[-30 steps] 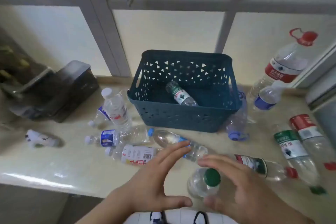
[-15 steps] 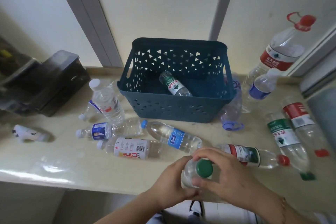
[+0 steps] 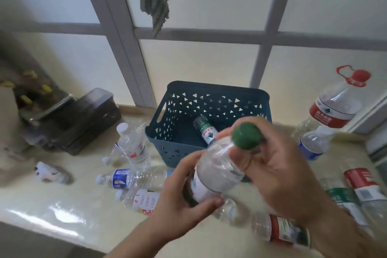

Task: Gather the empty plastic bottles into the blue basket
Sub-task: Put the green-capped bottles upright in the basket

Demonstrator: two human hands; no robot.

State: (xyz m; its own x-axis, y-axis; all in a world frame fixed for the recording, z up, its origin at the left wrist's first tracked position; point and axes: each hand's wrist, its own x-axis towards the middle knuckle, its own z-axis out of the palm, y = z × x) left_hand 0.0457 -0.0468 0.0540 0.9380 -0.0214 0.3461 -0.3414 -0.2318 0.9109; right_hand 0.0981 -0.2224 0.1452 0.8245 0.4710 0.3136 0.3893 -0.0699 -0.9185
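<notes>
Now raised off the counter (image 3: 62,201): green-capped bottle (image 3: 219,172), left hand (image 3: 184,201) gripping its body, right hand (image 3: 270,165) gripping its neck, before the blue basket (image 3: 167,138).

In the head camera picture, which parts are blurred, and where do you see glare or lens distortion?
Head view: the hands and the green-capped bottle are smeared by motion, its label unreadable; the counter shows bright glare streaks at its near left edge; the window frame bars lean and splay from wide-angle distortion; light is soft, from frosted panes.

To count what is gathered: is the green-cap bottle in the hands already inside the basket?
Not yet. Both hands, left hand and right hand, hold the green-cap bottle in front of the blue basket.
</notes>
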